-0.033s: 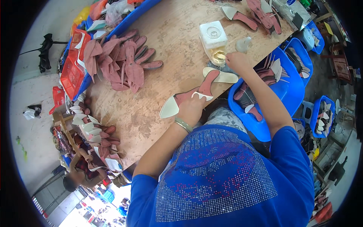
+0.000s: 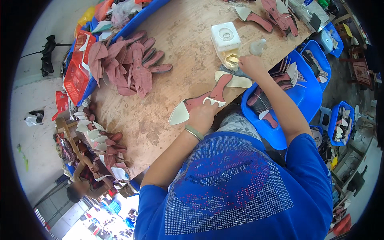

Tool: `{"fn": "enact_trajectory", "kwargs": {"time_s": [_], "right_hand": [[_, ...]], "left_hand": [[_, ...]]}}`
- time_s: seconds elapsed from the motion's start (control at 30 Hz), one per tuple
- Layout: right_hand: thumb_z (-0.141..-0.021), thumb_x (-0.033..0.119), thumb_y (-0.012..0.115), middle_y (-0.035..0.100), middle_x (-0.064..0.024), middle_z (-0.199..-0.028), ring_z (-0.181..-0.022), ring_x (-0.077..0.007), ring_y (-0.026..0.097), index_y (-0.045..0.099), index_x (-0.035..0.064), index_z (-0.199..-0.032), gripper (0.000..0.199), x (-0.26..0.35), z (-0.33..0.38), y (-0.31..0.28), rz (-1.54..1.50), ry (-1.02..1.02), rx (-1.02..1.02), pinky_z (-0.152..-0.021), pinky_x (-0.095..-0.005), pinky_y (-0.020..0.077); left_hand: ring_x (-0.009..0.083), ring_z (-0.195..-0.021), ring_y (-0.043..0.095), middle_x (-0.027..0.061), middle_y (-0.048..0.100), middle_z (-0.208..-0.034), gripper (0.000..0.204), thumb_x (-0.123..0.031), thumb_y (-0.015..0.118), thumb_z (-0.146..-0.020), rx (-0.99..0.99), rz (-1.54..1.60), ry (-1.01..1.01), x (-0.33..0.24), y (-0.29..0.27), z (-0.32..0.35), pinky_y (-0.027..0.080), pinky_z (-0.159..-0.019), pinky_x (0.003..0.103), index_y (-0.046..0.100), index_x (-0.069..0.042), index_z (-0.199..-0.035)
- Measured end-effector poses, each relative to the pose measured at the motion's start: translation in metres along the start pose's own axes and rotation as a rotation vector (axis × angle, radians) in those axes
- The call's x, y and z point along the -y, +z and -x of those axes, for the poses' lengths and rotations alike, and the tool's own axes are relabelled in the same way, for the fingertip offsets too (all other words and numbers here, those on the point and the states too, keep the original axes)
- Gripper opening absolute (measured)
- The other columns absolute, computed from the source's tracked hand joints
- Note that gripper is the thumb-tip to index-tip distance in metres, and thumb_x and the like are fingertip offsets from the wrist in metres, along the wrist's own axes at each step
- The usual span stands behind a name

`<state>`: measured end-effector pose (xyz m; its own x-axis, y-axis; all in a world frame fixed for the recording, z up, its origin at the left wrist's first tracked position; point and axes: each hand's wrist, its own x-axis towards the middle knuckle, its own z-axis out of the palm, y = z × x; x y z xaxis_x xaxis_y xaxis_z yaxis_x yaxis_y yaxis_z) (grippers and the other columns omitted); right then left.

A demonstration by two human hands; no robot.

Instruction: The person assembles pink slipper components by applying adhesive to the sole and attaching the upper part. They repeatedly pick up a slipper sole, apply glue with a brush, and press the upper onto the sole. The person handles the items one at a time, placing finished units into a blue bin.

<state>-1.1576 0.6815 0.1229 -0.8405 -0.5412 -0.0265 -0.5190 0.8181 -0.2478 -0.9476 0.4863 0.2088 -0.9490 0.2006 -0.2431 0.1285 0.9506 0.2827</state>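
Pressing down on a pink shoe piece [image 2: 208, 100] with a white toe end, the left hand [image 2: 202, 116] lies flat and spread over its middle, pinning it to the wooden table [image 2: 180, 44]; a pale green bangle [image 2: 194, 132] sits on that wrist. The right hand [image 2: 250, 64] is pinched narrow at the mouth of a white square tub [image 2: 226, 38] near the table's far edge, fingertips closed on something thin that is too small to make out. A cream insole [image 2: 234, 80] lies between the two hands, just beside the shoe piece's heel end. A small clear bottle [image 2: 258, 47] stands just right of the tub. Further left on the table, a loose heap of pink pieces [image 2: 128, 66] fans out, next to a red basket [image 2: 78, 68] at the edge. To the person's right, a blue crate [image 2: 308, 94] holds more pink and white pieces, standing on edge.
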Motion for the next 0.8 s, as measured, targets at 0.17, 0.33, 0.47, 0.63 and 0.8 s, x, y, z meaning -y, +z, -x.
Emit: {"fn": "enact_trajectory", "kwargs": {"time_s": [0.17, 0.33, 0.47, 0.63, 0.8], "right_hand": [[-0.079, 0.022, 0.057, 0.064, -0.0125, -0.066, -0.064, -0.0293, 0.066, 0.065, 0.0091, -0.071, 0.018, -0.003, 0.017, -0.008, 0.050, -0.002, -0.033, -0.058, -0.0436, 0.0524], [-0.081, 0.024, 0.059, 0.067, -0.0139, -0.071, -0.060, -0.0284, 0.065, 0.070, 0.0089, -0.079, 0.019, -0.009, 0.061, -0.013, -0.093, -0.004, -0.079, -0.054, -0.0414, 0.0528], [-0.082, 0.024, 0.065, 0.069, -0.0087, -0.075, -0.060, -0.0183, 0.066, 0.072, 0.0066, -0.096, 0.023, 0.004, 0.109, -0.025, -0.773, 0.355, 0.163, -0.057, -0.0352, 0.0530], [-0.078, 0.022, 0.072, 0.070, -0.0064, -0.077, -0.068, -0.0104, 0.063, 0.073, 0.0044, -0.095, 0.024, 0.032, 0.140, -0.024, -0.988, 0.321, 0.340, -0.065, -0.0283, 0.0509], [-0.079, 0.025, 0.069, 0.070, -0.0140, -0.080, -0.072, -0.0232, 0.068, 0.073, 0.0069, -0.096, 0.025, 0.044, 0.134, -0.009, -0.674, 0.165, 0.245, -0.068, -0.0334, 0.0526]], "left_hand": [[0.0239, -0.077, 0.063, 0.0058, 0.060, -0.086, 0.021, -0.008, 0.055, -0.079, -0.047, -0.005, 0.006, -0.004, 0.000, 0.006, 0.052, -0.063, 0.036, 0.064, -0.013, -0.097], [0.0241, -0.079, 0.063, 0.0055, 0.063, -0.094, 0.024, -0.007, 0.056, -0.077, -0.068, -0.010, 0.015, 0.000, 0.005, 0.013, 0.053, -0.065, 0.035, 0.064, -0.011, -0.099], [0.0240, -0.084, 0.063, 0.0059, 0.064, -0.104, 0.027, -0.007, 0.055, -0.078, -0.108, -0.027, 0.039, 0.004, 0.010, 0.018, 0.053, -0.068, 0.034, 0.064, -0.011, -0.103], [0.0240, -0.088, 0.064, 0.0069, 0.065, -0.110, 0.029, -0.008, 0.056, -0.077, -0.100, -0.040, 0.038, 0.005, 0.013, 0.021, 0.054, -0.071, 0.034, 0.064, -0.010, -0.105], [0.0229, -0.089, 0.065, 0.0069, 0.066, -0.108, 0.028, -0.008, 0.056, -0.078, -0.083, -0.049, 0.054, 0.004, 0.012, 0.018, 0.054, -0.071, 0.033, 0.065, -0.011, -0.105]]}}
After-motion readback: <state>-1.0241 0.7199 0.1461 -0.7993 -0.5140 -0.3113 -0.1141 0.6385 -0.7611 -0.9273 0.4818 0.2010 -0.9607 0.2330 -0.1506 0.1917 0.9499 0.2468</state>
